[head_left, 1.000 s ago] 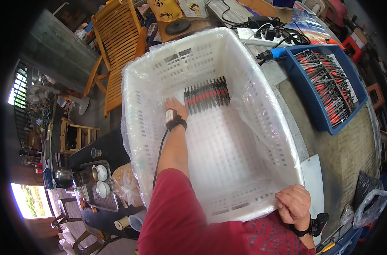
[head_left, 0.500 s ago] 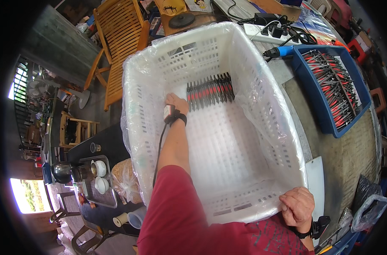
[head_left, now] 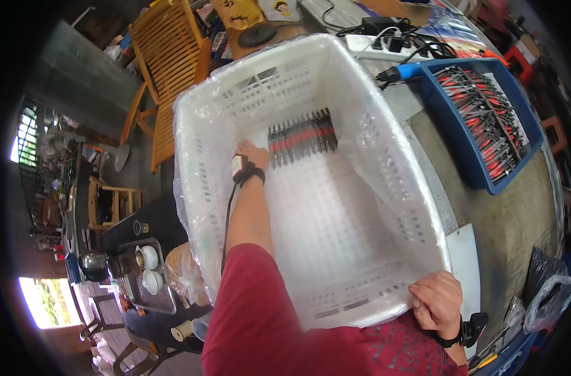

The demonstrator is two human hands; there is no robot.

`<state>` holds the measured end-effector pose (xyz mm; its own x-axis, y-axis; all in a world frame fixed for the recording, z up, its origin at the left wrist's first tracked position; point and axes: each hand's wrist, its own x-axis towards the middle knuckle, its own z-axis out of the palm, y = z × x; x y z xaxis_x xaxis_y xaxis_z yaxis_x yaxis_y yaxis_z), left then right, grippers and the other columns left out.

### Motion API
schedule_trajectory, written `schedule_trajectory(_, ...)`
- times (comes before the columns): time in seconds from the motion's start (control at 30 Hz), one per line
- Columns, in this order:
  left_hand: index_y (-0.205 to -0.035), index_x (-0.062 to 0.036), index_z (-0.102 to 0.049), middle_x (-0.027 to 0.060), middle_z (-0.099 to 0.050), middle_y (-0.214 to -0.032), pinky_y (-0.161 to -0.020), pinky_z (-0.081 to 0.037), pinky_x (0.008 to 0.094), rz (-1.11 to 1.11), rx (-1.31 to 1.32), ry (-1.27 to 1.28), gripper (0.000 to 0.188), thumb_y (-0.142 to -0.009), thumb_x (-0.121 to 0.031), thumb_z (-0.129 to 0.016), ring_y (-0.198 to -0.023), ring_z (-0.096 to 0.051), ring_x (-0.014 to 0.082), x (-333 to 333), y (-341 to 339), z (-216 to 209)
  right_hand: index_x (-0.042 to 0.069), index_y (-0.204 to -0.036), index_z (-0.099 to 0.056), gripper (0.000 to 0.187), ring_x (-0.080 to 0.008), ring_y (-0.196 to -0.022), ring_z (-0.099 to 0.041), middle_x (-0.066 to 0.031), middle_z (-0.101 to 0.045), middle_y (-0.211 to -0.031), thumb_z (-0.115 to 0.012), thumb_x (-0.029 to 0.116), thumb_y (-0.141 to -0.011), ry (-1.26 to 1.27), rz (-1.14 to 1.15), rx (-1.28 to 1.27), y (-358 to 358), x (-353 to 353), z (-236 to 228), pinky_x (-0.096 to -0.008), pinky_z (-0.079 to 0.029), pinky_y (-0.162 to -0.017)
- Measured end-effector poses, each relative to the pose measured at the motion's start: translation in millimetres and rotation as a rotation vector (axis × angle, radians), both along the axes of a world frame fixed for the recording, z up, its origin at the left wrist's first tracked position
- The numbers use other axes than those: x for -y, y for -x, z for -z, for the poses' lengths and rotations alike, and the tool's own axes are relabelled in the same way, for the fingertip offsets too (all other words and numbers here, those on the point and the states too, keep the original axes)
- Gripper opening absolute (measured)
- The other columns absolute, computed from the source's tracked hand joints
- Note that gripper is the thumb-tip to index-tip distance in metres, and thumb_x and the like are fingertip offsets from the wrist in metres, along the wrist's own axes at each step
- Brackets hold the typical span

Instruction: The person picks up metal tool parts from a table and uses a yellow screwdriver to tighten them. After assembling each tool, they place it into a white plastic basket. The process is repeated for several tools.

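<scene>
My left hand [head_left: 254, 155] reaches down into a white plastic basket [head_left: 417, 188] lined with a clear plastic bag. It lies at the left end of a row of slim black pieces with red middles [head_left: 303, 138], laid side by side on the lined bottom. Its fingers are mostly hidden, so whether they grip a piece does not show. At the basket's near right corner, my right hand [head_left: 437, 302] has its fingers curled over the lined rim.
Right of the basket, a blue tray [head_left: 483, 172] holds many similar black and red pieces. A power strip [head_left: 385, 48] with cables and a blue-handled tool [head_left: 398, 73] lie beyond. To the left are a wooden folding chair [head_left: 166, 69] and a tea tray [head_left: 163, 299].
The whole view has shifted slightly, with the basket and blue tray a little further left in it. Both hands keep about the same places at the row and the rim.
</scene>
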<state>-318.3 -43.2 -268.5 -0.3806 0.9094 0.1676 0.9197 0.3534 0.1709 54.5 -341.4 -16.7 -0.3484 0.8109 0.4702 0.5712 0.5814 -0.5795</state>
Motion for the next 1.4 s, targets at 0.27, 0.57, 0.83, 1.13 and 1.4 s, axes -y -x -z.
schedule_trajectory(0.27,-0.091,0.0004,-0.064,0.0206,-0.062,-0.102,-0.083,-0.047,0.0396,0.184,-0.344,0.212,0.028,-0.076,-0.023,-0.059,-0.098,-0.059,0.035,-44,57,69,-0.002,-0.085,-0.061,0.021,-0.0256,-0.062,-0.056,-0.0117,-0.058,-0.076,-0.062,0.001,-0.064,-0.091,-0.074,-0.169,-9,5,11,-0.0314,-0.044,-0.054)
schedule_trajectory(0.57,-0.081,0.0035,-0.064,0.0271,-0.062,-0.088,-0.076,-0.048,0.0446,0.176,-0.049,0.203,0.021,-0.069,-0.011,-0.055,-0.087,-0.06,0.0404,-50,50,12,-0.004,-0.092,-0.058,0.025,-0.0305,-0.071,-0.056,-0.0158,-0.058,-0.092,-0.06,-0.002,-0.067,-0.256,0.088,-0.385,-31,34,5,-0.035,-0.045,-0.062)
schedule_trajectory(0.83,-0.078,-0.0002,-0.063,0.0085,-0.062,-0.066,-0.034,-0.037,0.0302,0.405,0.365,0.627,0.015,-0.075,-0.009,-0.051,-0.047,-0.063,0.0218,-13,-7,-121,-0.002,-0.085,-0.061,0.022,-0.0269,-0.065,-0.059,-0.013,-0.061,-0.08,-0.062,-0.001,-0.064,-0.322,0.422,-0.214,-72,91,6,-0.0338,-0.047,-0.058)
schedule_trajectory(1.13,-0.076,-0.0028,-0.059,0.0031,-0.059,-0.068,-0.046,-0.037,0.0209,0.928,0.638,0.271,0.013,-0.073,-0.002,-0.047,-0.053,-0.053,0.0092,54,-120,-284,-0.001,-0.085,-0.061,0.02,-0.0273,-0.061,-0.056,-0.0121,-0.061,-0.078,-0.061,0.0,-0.065,-0.378,0.844,-0.107,-119,186,20,-0.0343,-0.045,-0.056)
schedule_trajectory(1.4,-0.091,0.0017,-0.057,0.0036,-0.058,-0.087,-0.065,-0.04,0.0194,1.501,0.742,0.338,0.011,-0.081,0.003,-0.051,-0.072,-0.051,0.0087,155,-288,-367,0.002,-0.082,-0.06,0.016,-0.0275,-0.062,-0.057,-0.0101,-0.059,-0.074,-0.062,0.001,-0.066,-0.417,1.136,-0.092,-133,252,15,-0.0358,-0.044,-0.055)
